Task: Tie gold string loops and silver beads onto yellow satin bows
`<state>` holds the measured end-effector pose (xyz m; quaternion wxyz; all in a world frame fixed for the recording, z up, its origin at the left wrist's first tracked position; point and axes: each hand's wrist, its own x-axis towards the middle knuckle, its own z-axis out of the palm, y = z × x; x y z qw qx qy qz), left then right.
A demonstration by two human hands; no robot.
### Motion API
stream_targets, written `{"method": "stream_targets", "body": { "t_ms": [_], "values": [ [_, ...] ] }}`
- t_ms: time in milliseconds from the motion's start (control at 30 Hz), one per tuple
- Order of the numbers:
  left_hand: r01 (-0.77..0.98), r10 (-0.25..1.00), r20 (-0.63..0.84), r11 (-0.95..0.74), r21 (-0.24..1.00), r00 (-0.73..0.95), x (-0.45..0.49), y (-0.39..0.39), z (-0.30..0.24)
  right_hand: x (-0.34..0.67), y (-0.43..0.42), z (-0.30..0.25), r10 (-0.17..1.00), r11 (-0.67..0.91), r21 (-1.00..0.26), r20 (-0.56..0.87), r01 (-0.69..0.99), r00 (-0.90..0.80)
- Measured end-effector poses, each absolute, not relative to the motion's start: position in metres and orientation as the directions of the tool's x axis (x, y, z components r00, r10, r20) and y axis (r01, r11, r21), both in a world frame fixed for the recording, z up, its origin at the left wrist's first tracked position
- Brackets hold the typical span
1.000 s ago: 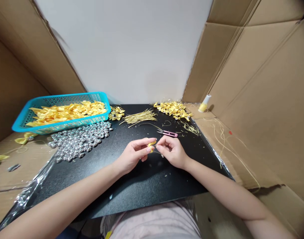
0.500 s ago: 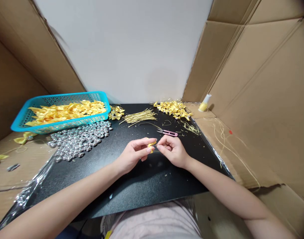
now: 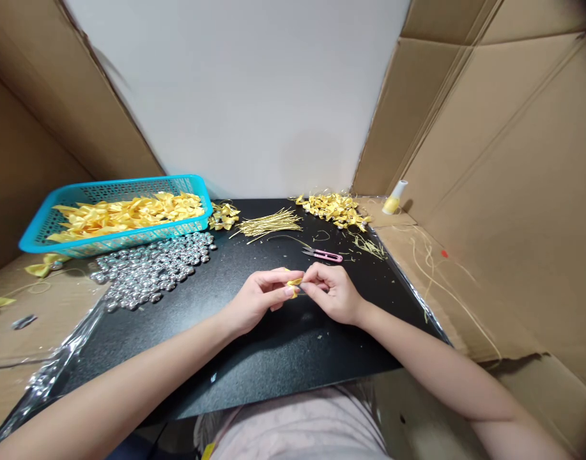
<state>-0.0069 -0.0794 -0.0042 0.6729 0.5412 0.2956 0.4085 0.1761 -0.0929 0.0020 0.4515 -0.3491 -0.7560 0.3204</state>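
My left hand [image 3: 259, 299] pinches a small yellow ribbon bow [image 3: 294, 283] between thumb and fingers, just above the black work mat [image 3: 254, 358]. My right hand [image 3: 335, 292] meets it from the right, fingers curled and pinched at the bow; what thin piece they grip is too small to make out. Both hands hover at the middle of the mat. Pink thread snips [image 3: 323, 255] lie just beyond my right hand.
A blue basket [image 3: 48, 220] of yellow bows sits at the far left, with a heap of silver beads [image 3: 149, 268] in front. Gold wire pieces [image 3: 268, 225], a pile of finished bows [image 3: 333, 209] and a thread spool [image 3: 394, 198] lie at the back. Cardboard walls enclose both sides.
My two hands have drawn slightly closer together around the bow, the right fingers now touching it. Nothing else has moved.
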Motion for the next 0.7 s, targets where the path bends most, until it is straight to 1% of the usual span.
{"method": "stream_targets", "body": {
  "t_ms": [133,333,467,600,700],
  "values": [
    [-0.22,0.868,0.033,0.089,0.971,0.496,-0.006,-0.079,-0.007,0.175,-0.094,0.001,0.821,0.544,-0.809,0.459,0.224,-0.339],
    [-0.229,0.888,0.032,0.083,0.97,0.458,-0.009,-0.078,-0.009,0.176,-0.09,-0.003,0.822,0.547,-0.804,0.462,0.234,-0.333],
    [-0.263,0.904,0.047,0.074,0.962,0.425,-0.01,-0.077,-0.009,0.177,-0.086,-0.006,0.798,0.57,-0.799,0.482,0.192,-0.361],
    [-0.283,0.912,0.089,0.032,0.958,0.401,-0.01,-0.077,-0.008,0.177,-0.082,-0.009,0.774,0.589,-0.797,0.506,0.137,-0.381],
    [-0.286,0.895,0.143,-0.018,0.958,0.422,-0.011,-0.077,-0.007,0.177,-0.079,-0.011,0.758,0.605,-0.79,0.534,0.098,-0.373]
  ]
}}
